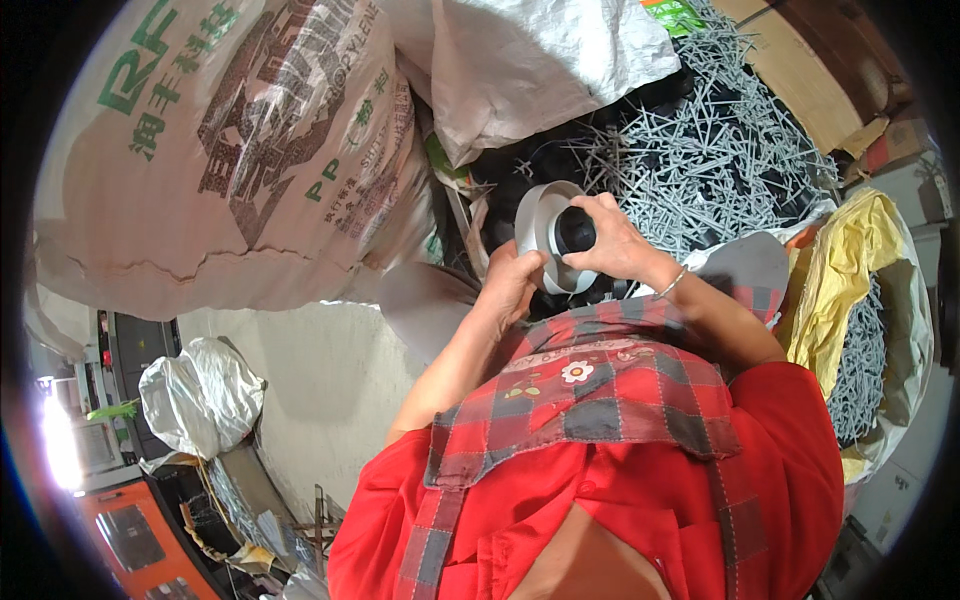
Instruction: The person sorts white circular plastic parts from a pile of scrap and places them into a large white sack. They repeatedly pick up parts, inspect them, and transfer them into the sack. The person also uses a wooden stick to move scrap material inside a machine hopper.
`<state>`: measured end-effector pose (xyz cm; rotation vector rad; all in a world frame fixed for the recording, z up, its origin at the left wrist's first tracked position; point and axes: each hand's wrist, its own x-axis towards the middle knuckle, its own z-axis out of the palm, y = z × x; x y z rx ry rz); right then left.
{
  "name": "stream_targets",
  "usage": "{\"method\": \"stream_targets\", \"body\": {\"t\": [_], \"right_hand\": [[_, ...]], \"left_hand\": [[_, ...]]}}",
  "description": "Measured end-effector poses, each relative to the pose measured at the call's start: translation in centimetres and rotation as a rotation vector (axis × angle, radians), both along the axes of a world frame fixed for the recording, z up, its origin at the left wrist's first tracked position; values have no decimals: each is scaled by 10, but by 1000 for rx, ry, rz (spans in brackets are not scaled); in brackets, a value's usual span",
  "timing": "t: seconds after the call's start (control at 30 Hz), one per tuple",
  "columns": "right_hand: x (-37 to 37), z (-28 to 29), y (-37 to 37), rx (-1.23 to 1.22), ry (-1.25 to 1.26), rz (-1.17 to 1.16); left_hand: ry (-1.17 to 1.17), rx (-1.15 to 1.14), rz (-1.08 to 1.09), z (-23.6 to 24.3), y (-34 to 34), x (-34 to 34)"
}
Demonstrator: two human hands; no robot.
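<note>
My left hand [512, 279] is closed on the near left side of a white plastic ring [530, 212], its thumb pressed on the rim. A round black cap-like piece [574, 231] sits at the ring's right side, pinched between the thumb and fingers of my right hand [622, 242]. Whether the black piece is inside the ring or against its edge, I cannot tell. Both hands are above my lap, just in front of a heap of thin grey plastic pieces [700, 150] with black round parts among them.
A large woven sack [240, 150] bulges at the left, and a white sack sheet [540, 70] covers part of the heap. On the right stands an open yellow-lined sack [850, 290] holding more grey pieces. Cardboard [800, 75] borders the heap at the far right.
</note>
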<state>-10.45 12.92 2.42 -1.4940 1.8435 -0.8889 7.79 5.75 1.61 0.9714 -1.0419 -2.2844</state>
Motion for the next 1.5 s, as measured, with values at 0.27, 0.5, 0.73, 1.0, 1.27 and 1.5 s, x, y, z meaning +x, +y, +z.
{"method": "stream_targets", "body": {"t": [0.27, 0.5, 0.73, 1.0, 1.27, 1.5], "right_hand": [[-11, 8, 5, -288, 348, 458], [-5, 4, -11, 0, -481, -89], [-20, 3, -26, 58, -1629, -165], [-84, -23, -27, 133, -1648, -151], [-88, -25, 15, 349, -1581, -408], [-106, -8, -6, 399, -1704, -443]], "left_hand": [[-10, 111, -110, 28, -11, 3], [46, -350, 3, 19, 12, -11], [-190, -1363, -522, 63, -23, 18], [-1006, -1602, -1093, 57, -61, 62], [-739, -1665, -811, 66, -71, 39], [-825, -1330, -1233, 64, -111, 31]]}}
